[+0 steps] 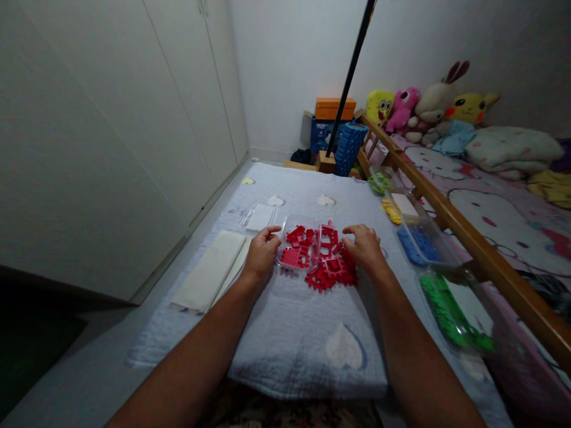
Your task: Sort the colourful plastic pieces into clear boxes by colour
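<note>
A clear plastic box (296,270) lies on the cloth-covered table, with red interlocking toy pieces (294,257) inside. More loose red pieces (332,267) are heaped against its right side, some of them in frame shapes. My left hand (263,252) is at the box's left wall, fingertips at the rim, thumb and forefinger apart. On the other side, my right hand (364,246) is over the right edge of the loose heap. Its thumb and forefinger are spread with a gap between them, and a small red piece (338,247) lies just left of the thumb.
Left of the box are a clear lid (261,217) and a folded cream cloth (209,270). Along the right edge stand clear boxes of green pieces (446,309), blue pieces (417,245) and yellow pieces (391,211). A wooden bed rail (446,193) and a black pole (350,80) rise beyond.
</note>
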The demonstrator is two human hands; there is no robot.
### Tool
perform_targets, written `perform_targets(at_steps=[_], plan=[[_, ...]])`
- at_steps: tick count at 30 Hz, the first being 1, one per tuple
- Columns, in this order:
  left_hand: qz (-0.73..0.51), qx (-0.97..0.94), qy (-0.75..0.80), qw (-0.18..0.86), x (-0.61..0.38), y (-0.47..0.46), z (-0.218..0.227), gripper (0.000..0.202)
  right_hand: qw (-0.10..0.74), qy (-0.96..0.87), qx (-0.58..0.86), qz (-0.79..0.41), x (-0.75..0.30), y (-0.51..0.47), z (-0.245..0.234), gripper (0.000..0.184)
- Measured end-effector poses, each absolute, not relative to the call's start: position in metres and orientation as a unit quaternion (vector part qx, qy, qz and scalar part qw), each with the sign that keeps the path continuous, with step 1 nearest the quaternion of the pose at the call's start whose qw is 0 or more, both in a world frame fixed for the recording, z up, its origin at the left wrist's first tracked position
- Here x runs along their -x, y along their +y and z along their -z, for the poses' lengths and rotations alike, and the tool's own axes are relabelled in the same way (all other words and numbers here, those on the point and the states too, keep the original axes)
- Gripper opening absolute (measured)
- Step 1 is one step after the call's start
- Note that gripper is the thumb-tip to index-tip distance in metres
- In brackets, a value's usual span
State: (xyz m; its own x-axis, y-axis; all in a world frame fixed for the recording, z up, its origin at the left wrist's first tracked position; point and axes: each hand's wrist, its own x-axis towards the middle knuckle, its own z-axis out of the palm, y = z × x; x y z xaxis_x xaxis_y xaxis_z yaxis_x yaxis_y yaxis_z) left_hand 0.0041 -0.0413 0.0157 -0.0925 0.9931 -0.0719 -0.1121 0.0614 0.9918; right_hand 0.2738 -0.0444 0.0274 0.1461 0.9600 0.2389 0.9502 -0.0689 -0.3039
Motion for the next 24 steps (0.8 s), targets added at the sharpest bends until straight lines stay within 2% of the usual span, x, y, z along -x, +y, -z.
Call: perform_targets(at_steps=[7,11,15,24], plan=[[-0.534,-0.427,0.513,0.519,-0.005,-0.043,-0.019,0.041,0.176,-0.661,0.729,-0.025,-0.272,-0.05,-0.009,0.035],[-0.534,-0.423,0.516,0.52,-0.006,-0.042,-0.018,0.042,0.136,-0.669,0.729,-0.048,-0.265,-0.047,-0.01,0.042],[-0.535,-0.425,0.513,0.52,-0.006,-0.042,-0.018,0.043,0.105,-0.67,0.731,-0.07,-0.263,-0.044,-0.012,0.038],[-0.537,-0.42,0.511,0.523,-0.007,-0.043,-0.02,0.046,0.124,-0.644,0.751,-0.075,-0.257,-0.039,-0.018,0.018]])
